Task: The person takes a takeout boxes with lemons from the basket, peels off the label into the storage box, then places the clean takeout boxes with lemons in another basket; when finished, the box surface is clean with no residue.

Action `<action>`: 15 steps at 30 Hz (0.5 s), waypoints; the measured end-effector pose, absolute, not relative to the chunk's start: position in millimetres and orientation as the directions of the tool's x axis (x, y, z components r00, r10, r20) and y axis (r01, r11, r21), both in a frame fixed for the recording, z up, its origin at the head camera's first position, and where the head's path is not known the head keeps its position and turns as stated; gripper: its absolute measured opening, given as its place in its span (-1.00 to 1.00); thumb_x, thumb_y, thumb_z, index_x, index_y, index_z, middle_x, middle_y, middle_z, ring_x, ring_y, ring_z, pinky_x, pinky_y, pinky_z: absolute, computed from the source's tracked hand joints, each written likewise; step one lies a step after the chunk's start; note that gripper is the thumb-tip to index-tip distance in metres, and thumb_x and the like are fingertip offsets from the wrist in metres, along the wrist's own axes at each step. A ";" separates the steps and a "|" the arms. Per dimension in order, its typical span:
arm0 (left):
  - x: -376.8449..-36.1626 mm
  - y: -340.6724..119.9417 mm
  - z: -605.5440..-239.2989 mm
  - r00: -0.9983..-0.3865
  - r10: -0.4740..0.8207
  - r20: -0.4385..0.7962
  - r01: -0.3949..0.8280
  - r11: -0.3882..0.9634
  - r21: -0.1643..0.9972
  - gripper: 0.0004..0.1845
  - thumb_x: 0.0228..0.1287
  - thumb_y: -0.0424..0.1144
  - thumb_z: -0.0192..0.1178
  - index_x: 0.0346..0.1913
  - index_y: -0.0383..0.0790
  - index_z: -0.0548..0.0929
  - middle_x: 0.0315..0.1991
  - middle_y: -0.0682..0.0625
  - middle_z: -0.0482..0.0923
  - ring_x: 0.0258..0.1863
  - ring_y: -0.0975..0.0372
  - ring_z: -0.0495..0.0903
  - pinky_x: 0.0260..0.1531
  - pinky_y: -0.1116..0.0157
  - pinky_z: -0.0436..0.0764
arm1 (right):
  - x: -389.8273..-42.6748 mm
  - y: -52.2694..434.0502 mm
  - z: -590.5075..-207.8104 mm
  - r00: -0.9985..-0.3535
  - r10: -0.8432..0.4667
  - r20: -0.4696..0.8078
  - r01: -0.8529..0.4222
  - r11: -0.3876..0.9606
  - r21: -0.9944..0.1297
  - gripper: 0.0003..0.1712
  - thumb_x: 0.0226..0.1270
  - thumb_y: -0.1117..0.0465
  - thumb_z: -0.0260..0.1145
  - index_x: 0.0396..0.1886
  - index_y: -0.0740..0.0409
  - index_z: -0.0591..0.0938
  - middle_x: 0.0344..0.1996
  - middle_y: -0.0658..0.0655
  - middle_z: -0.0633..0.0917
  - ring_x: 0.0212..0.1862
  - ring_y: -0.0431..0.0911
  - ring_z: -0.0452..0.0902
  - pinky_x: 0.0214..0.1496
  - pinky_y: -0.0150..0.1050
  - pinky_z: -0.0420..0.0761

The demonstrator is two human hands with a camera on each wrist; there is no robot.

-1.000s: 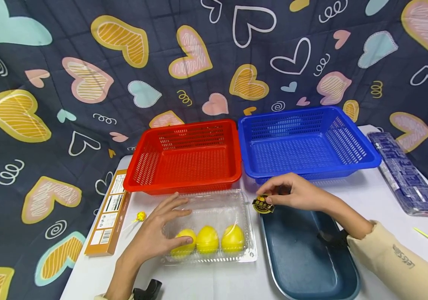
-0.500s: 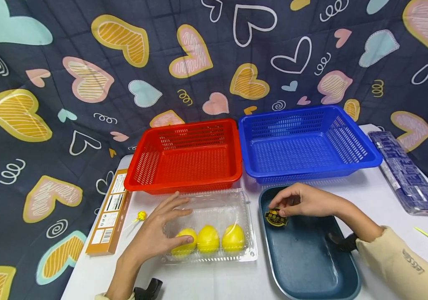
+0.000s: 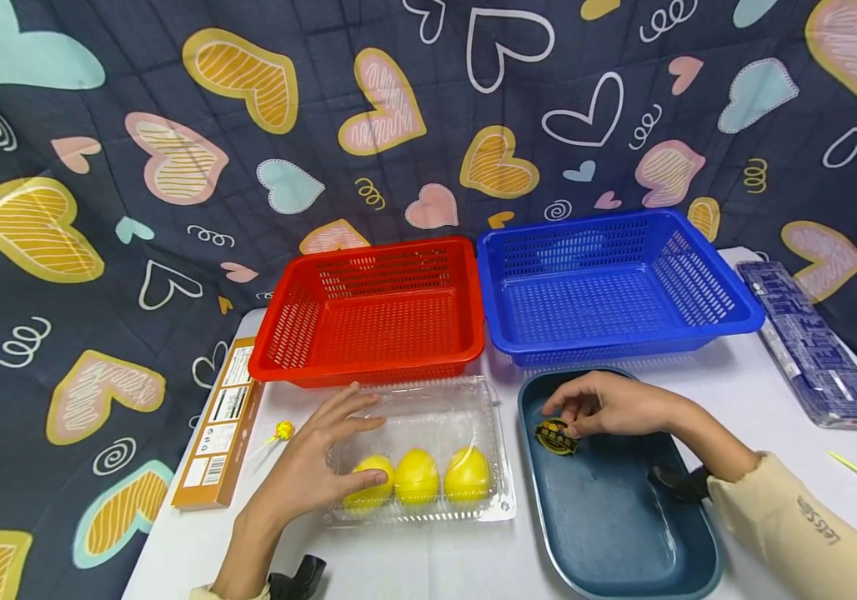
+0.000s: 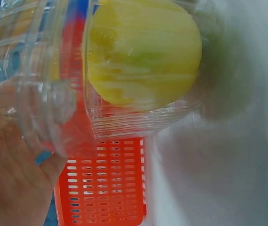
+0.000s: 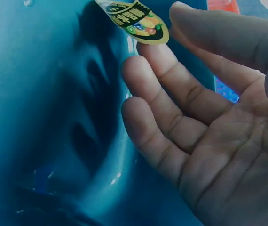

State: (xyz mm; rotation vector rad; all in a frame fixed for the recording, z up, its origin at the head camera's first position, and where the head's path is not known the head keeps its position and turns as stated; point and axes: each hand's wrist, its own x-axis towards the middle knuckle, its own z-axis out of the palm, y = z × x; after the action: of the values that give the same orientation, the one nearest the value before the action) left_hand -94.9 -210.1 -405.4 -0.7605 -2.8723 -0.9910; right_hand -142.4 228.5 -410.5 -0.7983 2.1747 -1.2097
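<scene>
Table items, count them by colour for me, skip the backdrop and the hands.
Yellow egg-shaped pieces: 3
Red basket: 1
Blue basket: 1
Dark blue tray: 1
Clear plastic box: 1
Black and gold sticker: 1
Total: 8

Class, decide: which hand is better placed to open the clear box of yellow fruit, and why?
Probably the left hand: it already rests on the clear box, while the right hand holds a sticker over the blue tray.

2 baskets (image 3: 372, 317), 3 yellow fruits (image 3: 415, 477), 2 lollipops (image 3: 282, 432), 1 tray (image 3: 608, 517).
</scene>
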 end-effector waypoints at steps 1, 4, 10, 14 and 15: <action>-94.8 -210.1 -405.4 -0.882 0.442 0.162 0.448 0.682 0.578 -0.33 -0.07 0.08 0.61 0.18 0.03 0.72 0.44 0.24 0.44 0.62 0.14 0.08 0.46 -0.29 0.22 | -142.2 228.6 -410.9 -0.692 -0.704 -0.160 -0.237 0.431 -0.871 -0.63 0.30 0.37 0.39 0.10 0.35 0.67 -0.27 0.17 0.71 -0.27 -0.20 0.62 -0.23 -0.39 0.66; -94.9 -210.3 -405.7 -0.882 0.442 0.161 0.447 0.682 0.579 -0.33 -0.07 0.08 0.61 0.19 0.03 0.72 0.44 0.24 0.44 0.62 0.14 0.08 0.46 -0.29 0.22 | -141.5 228.1 -411.1 -0.697 -0.700 -0.159 -0.247 0.442 -0.863 -0.62 0.28 0.37 0.40 0.10 0.35 0.66 -0.27 0.18 0.72 -0.27 -0.20 0.62 -0.25 -0.39 0.65; -95.2 -210.4 -406.3 -0.880 0.444 0.168 0.453 0.680 0.576 -0.33 -0.08 0.07 0.62 0.19 0.02 0.72 0.44 0.23 0.44 0.62 0.14 0.08 0.47 -0.28 0.22 | -140.5 226.2 -411.1 -0.713 -0.684 -0.156 -0.283 0.484 -0.828 -0.60 0.26 0.36 0.42 0.10 0.32 0.66 -0.26 0.14 0.74 -0.24 -0.20 0.64 -0.23 -0.38 0.65; -95.2 -210.4 -406.3 -0.879 0.445 0.169 0.455 0.680 0.575 -0.33 -0.08 0.06 0.62 0.19 0.02 0.72 0.44 0.23 0.44 0.62 0.14 0.08 0.46 -0.28 0.22 | -140.1 225.6 -410.4 -0.720 -0.674 -0.166 -0.288 0.508 -0.812 -0.58 0.24 0.34 0.44 0.11 0.31 0.66 -0.24 0.13 0.75 -0.21 -0.19 0.65 -0.19 -0.37 0.67; -95.3 -210.5 -406.4 -0.879 0.446 0.169 0.455 0.680 0.575 -0.33 -0.08 0.06 0.62 0.19 0.02 0.72 0.45 0.23 0.44 0.62 0.14 0.08 0.46 -0.28 0.22 | -140.0 225.6 -410.1 -0.720 -0.673 -0.168 -0.288 0.511 -0.810 -0.58 0.24 0.34 0.44 0.11 0.30 0.66 -0.24 0.13 0.76 -0.21 -0.19 0.66 -0.19 -0.37 0.68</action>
State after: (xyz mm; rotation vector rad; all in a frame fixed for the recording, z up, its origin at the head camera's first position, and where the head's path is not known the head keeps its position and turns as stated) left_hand -95.3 -210.5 -406.4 -0.7683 -2.8651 -0.9867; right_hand -140.0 225.6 -410.1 -0.7873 2.2882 -1.1021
